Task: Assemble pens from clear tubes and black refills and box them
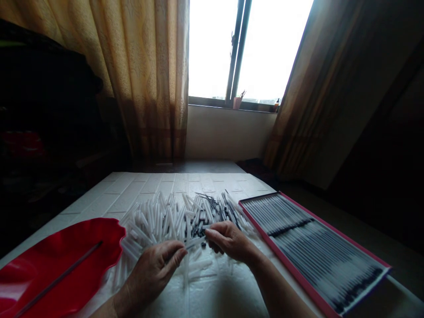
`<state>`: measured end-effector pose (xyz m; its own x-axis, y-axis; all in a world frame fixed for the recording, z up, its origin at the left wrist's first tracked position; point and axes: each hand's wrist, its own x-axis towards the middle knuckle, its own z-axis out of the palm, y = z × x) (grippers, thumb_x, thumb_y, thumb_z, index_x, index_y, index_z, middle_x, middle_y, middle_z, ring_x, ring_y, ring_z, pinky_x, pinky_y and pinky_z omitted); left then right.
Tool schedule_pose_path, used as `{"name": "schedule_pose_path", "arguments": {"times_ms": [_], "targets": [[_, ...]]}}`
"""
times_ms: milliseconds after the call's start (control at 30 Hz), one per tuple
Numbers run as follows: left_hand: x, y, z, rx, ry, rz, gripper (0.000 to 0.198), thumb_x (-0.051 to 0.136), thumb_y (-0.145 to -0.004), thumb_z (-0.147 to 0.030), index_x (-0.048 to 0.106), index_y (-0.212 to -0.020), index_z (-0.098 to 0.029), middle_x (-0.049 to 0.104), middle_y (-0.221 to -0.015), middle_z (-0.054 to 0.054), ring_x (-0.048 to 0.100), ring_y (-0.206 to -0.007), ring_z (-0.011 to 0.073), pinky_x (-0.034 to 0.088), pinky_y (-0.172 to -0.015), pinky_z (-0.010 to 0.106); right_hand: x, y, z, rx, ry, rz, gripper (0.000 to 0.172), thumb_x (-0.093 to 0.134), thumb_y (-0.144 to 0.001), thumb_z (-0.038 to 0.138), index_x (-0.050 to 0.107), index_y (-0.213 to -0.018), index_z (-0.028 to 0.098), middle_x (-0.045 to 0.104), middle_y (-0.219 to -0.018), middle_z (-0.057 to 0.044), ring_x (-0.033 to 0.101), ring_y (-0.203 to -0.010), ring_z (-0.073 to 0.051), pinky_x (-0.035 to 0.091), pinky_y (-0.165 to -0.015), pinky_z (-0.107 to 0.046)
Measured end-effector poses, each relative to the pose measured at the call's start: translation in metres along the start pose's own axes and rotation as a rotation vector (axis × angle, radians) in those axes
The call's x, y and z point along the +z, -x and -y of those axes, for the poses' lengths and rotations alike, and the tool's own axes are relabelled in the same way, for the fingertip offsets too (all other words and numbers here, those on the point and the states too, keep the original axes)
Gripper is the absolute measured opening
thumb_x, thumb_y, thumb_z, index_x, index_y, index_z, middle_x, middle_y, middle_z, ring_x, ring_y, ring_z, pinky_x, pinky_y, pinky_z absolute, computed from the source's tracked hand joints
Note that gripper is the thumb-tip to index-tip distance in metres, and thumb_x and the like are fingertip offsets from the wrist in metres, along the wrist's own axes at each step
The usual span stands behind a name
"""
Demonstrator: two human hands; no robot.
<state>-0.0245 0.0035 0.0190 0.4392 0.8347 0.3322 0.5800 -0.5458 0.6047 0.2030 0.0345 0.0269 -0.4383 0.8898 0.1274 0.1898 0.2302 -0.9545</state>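
Observation:
My left hand (155, 269) and my right hand (230, 240) meet over a heap of white plastic tubes (159, 218) on the white table top (212, 296). Between their pinched fingers they hold one white tube (194, 243) level, the left at its near end, the right at its far end. A bundle of thin dark refills (215, 205) lies in the heap just beyond my right hand. Small black tips are scattered among the tubes.
A red wavy-rimmed dish (71, 247) at the left holds one thin dark rod (59, 278). At the right lies a pink-edged flat box (298, 274) filled with rows of pens. Curtains and a bright window stand behind the table.

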Motion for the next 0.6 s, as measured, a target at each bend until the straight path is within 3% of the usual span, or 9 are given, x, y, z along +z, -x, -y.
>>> {"name": "schedule_pose_path", "arguments": {"times_ms": [133,267,367,433,500,600], "targets": [[0.001,0.000,0.001,-0.005,0.010,-0.016,0.029,0.047,-0.093,-0.038,0.067,-0.084,-0.020,0.070,-0.073,0.000,0.068,-0.067,0.0162,0.048,-0.061,0.021,0.001,-0.001,0.000,-0.001,-0.061,-0.010,0.047,0.056,-0.083,0.057,0.055,-0.060,0.016,0.049,-0.049,0.004,0.042,-0.043,-0.007,0.031,-0.041,-0.019],[0.004,0.001,-0.002,-0.025,0.061,-0.064,0.029,0.048,-0.093,-0.039,0.066,-0.081,-0.020,0.068,-0.066,-0.001,0.066,-0.061,0.0156,0.048,-0.055,0.020,0.011,-0.001,0.004,0.020,-0.299,0.020,0.041,0.069,-0.074,0.049,0.063,-0.097,0.017,0.059,-0.062,0.004,0.047,-0.045,-0.007,0.031,-0.042,-0.018],[0.005,0.002,-0.004,0.029,0.086,-0.052,0.023,0.051,-0.092,-0.036,0.067,-0.085,-0.022,0.070,-0.071,-0.002,0.067,-0.062,0.0148,0.051,-0.057,0.020,0.020,-0.002,0.008,0.039,-0.480,0.057,0.042,0.080,-0.063,0.042,0.066,-0.092,0.015,0.058,-0.058,0.004,0.047,-0.043,-0.006,0.027,-0.040,-0.017],[0.005,0.003,-0.004,0.087,0.028,-0.096,0.016,0.060,-0.087,-0.034,0.067,-0.097,-0.024,0.072,-0.079,-0.001,0.068,-0.065,0.0157,0.054,-0.061,0.022,0.018,-0.002,0.010,0.003,-0.453,-0.010,0.038,0.080,-0.063,0.044,0.066,-0.081,0.013,0.057,-0.054,0.004,0.046,-0.041,-0.006,0.028,-0.039,-0.017],[0.007,0.005,-0.003,0.146,-0.089,-0.156,0.029,0.070,-0.078,-0.028,0.063,-0.106,-0.024,0.073,-0.089,0.001,0.069,-0.075,0.0198,0.056,-0.068,0.029,0.008,-0.002,0.011,-0.057,-0.416,-0.157,0.036,0.074,-0.070,0.048,0.063,-0.078,0.014,0.054,-0.050,0.005,0.043,-0.040,-0.006,0.028,-0.039,-0.018],[0.012,0.009,-0.003,0.241,-0.280,-0.105,0.031,0.075,-0.072,-0.019,0.064,-0.099,-0.027,0.070,-0.101,0.004,0.066,-0.094,0.0284,0.055,-0.080,0.044,-0.012,-0.002,0.010,-0.136,-0.411,-0.370,0.032,0.065,-0.079,0.048,0.055,-0.076,0.018,0.046,-0.046,0.010,0.035,-0.038,-0.004,0.024,-0.039,-0.017]]}}
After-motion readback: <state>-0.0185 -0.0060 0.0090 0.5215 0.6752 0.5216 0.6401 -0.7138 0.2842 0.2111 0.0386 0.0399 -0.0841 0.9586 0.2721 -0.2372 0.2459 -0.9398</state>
